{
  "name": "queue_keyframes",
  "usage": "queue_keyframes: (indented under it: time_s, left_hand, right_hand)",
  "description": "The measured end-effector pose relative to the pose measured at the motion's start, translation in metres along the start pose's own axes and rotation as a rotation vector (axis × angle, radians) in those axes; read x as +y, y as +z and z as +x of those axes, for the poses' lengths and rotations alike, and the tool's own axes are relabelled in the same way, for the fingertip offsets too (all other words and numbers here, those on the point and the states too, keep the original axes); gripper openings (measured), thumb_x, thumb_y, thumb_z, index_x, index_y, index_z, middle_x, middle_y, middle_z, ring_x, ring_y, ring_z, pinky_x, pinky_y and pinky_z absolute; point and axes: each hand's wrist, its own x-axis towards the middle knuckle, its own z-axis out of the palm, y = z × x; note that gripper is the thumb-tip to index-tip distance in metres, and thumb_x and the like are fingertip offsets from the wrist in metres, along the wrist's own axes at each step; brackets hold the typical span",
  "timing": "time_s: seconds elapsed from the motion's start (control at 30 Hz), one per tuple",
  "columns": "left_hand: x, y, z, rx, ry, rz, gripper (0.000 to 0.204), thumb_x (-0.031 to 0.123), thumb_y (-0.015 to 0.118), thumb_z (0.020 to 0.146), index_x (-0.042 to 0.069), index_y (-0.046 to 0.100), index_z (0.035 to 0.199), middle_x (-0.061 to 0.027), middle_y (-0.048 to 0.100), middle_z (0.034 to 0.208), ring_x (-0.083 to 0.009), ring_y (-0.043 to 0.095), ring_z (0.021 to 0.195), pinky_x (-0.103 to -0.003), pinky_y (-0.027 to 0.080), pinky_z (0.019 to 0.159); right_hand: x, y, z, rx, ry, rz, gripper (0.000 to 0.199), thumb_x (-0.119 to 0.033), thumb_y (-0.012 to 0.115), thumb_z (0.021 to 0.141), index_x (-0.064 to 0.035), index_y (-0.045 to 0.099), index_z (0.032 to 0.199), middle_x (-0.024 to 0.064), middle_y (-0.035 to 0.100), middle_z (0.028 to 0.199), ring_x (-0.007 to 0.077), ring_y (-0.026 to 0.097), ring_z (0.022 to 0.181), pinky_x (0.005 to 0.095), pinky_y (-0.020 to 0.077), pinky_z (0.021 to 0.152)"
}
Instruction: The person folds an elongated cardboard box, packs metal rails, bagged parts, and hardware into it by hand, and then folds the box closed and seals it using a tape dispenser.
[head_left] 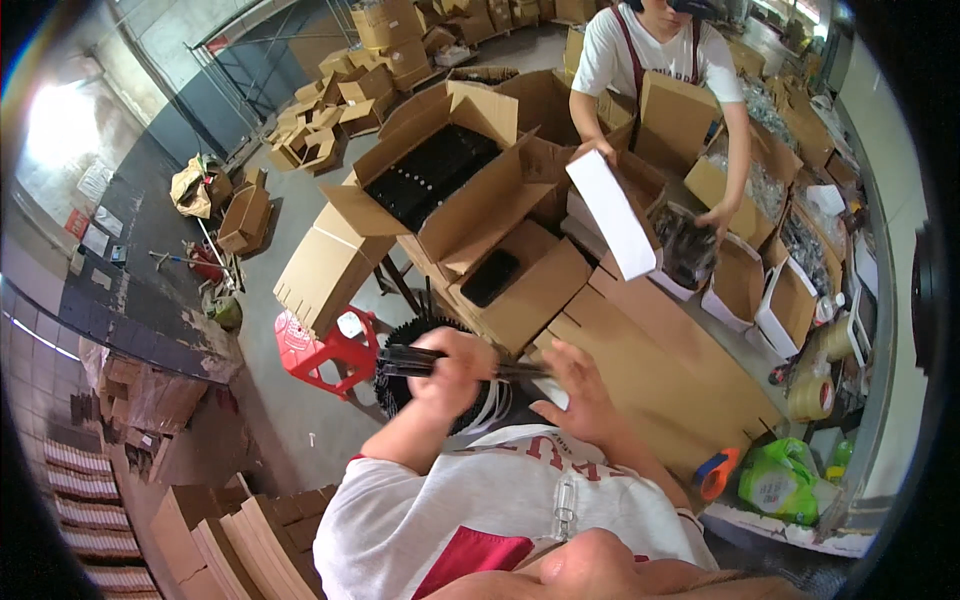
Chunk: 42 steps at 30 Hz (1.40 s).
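My left hand (458, 372) is closed around a bundle of long, narrow black pieces (405, 361) in front of my chest. The bundle sticks out on both sides of the fist; motion blur hides its exact kind. Beside its right end is my right hand (580, 395), thumb and fingers apart, slightly blurred. I cannot make out anything held in it. Below the left hand stands a round black bristly container (400, 392). Just ahead, an open carton (480, 235) holds rows of black parts (430, 178). A black phone-like slab (490, 277) lies on a closed carton (545, 285).
Across the table a person (650, 60) holds a white box (612, 215) and a clear bag of dark items (685, 245). A red stool (325, 352) stands left. Flat cardboard (660, 365), a tape dispenser (715, 474) and a green bag (783, 482) lie right.
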Motion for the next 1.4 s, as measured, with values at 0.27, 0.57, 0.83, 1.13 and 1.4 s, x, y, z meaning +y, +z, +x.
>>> queue_keyframes:
  time_s: [0.27, 0.57, 0.83, 1.13, 1.4]
  left_hand:
    - [-0.069, -0.044, 0.082, 0.291, 0.0, 0.345, 0.039, 0.048, 0.047, 0.093, 0.009, 0.046, 0.099, -0.0048, 0.05, 0.087, -0.0177, 0.049, 0.083, -0.031, 0.038, 0.073]
    - [-0.072, -0.294, 0.23, -0.07, -0.325, 1.906, 0.033, 0.022, 0.066, 0.08, 0.004, 0.058, 0.106, -0.0154, 0.063, 0.1, -0.0322, 0.061, 0.091, -0.039, 0.049, 0.08]
    - [-0.098, -0.28, 0.226, -0.221, -0.478, 2.163, 0.033, 0.021, 0.064, 0.08, 0.001, 0.053, 0.104, -0.0232, 0.061, 0.1, -0.039, 0.057, 0.098, -0.044, 0.047, 0.084]
    - [-0.032, -0.119, 0.197, 0.042, 0.154, 2.008, 0.027, 0.015, 0.057, 0.086, 0.004, 0.054, 0.111, -0.0166, 0.058, 0.103, -0.0358, 0.054, 0.098, -0.043, 0.043, 0.084]
    - [-0.182, -0.009, 0.106, -0.77, -0.161, 1.372, 0.037, 0.007, 0.068, 0.071, 0.008, 0.06, 0.106, -0.0125, 0.062, 0.103, -0.0301, 0.057, 0.1, -0.042, 0.044, 0.084]
  right_hand:
    - [0.092, 0.008, -0.061, -0.28, 0.636, -0.08, 0.025, -0.009, 0.05, 0.082, -0.0037, 0.054, 0.107, 0.0251, 0.062, 0.09, 0.0427, 0.058, 0.087, 0.0489, 0.0453, 0.075]
    - [0.237, -0.028, -0.159, -0.296, 0.932, -0.713, 0.021, -0.013, 0.055, 0.083, -0.0078, 0.056, 0.104, 0.0194, 0.061, 0.094, 0.0399, 0.057, 0.089, 0.0488, 0.0449, 0.079]
    - [0.253, -0.023, -0.158, -0.077, 0.948, -0.792, 0.043, -0.021, 0.057, 0.087, -0.0146, 0.049, 0.129, 0.0178, 0.045, 0.126, 0.0346, 0.042, 0.117, 0.0556, 0.0314, 0.099]
    - [0.238, 0.001, -0.209, 0.038, 1.064, -0.75, 0.06, -0.043, 0.051, 0.089, -0.0164, 0.036, 0.14, 0.0128, 0.021, 0.149, 0.0397, 0.018, 0.137, 0.0578, 0.0162, 0.108]
    - [0.242, -0.074, -0.259, 0.426, 1.597, -0.736, 0.087, -0.053, 0.068, 0.074, -0.0085, 0.032, 0.139, 0.0294, 0.025, 0.141, 0.053, 0.022, 0.128, 0.0598, 0.0208, 0.105]
